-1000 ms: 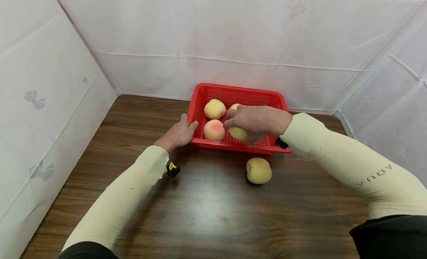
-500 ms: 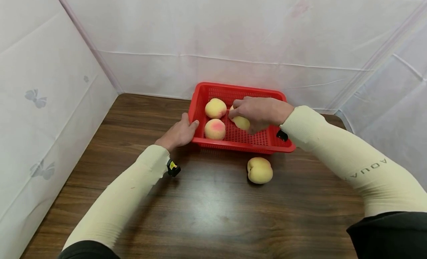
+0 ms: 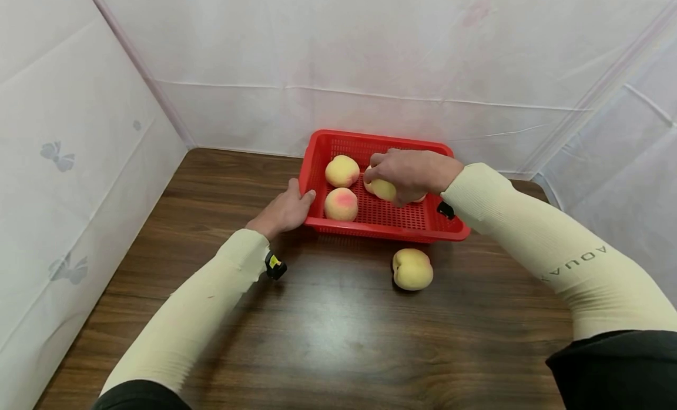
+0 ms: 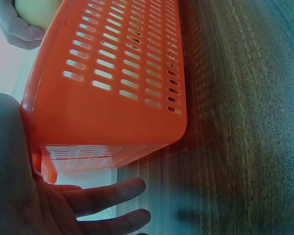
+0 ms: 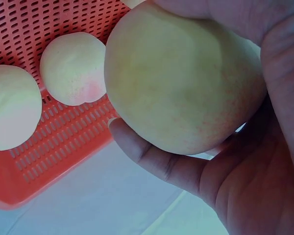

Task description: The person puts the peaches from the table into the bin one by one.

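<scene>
My left hand (image 3: 282, 213) holds the left rim of a red perforated plastic basket (image 3: 386, 231). Its thumb lies over the rim while the other fingers extend along the outside, as the left wrist view shows. Inside the basket, my right hand (image 3: 409, 172) grips a yellow peach (image 5: 181, 83), fingers and thumb around it. Another peach (image 3: 368, 181) is mostly covered by that hand. Two pink-tinged peaches stand on the basket's left side, a back peach (image 3: 342, 171) and a front peach (image 3: 341, 204).
One yellow peach (image 3: 412, 269) lies on the brown wooden table (image 3: 317, 351) in front of the basket. White sheeting (image 3: 370, 57) rises as a wall close behind the basket, with more sheeting on the left and right sides.
The right hand has moved the gripped peach backward inside the basket, away from the front wall. My left hand stays on the rim. The peach on the table has not moved.
</scene>
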Demonstrator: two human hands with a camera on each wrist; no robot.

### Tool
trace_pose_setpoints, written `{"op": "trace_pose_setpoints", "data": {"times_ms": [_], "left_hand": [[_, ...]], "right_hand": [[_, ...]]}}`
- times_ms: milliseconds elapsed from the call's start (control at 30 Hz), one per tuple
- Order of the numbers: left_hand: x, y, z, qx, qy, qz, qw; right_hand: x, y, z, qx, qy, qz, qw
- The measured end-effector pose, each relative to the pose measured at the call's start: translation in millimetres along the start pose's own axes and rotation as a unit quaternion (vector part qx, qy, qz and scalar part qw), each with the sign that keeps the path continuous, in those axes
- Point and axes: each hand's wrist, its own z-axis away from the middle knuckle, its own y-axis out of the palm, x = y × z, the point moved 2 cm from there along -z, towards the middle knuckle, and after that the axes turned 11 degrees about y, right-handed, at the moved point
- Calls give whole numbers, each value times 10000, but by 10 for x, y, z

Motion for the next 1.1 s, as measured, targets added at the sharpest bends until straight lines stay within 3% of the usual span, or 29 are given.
{"op": "trace_pose_setpoints", "data": {"times_ms": [267,833,1100], "left_hand": [[21,22,-3,12,-32,35,10000],[0,28,4,7,22,76,10000],[-2,36,11,31,-5,96,9999]], "right_hand": [[4,111,-72,136,112,-215,9996],[24,307,-154,101,-87,-418,9990],[38,420,-208,344,23,-470,9983]]}}
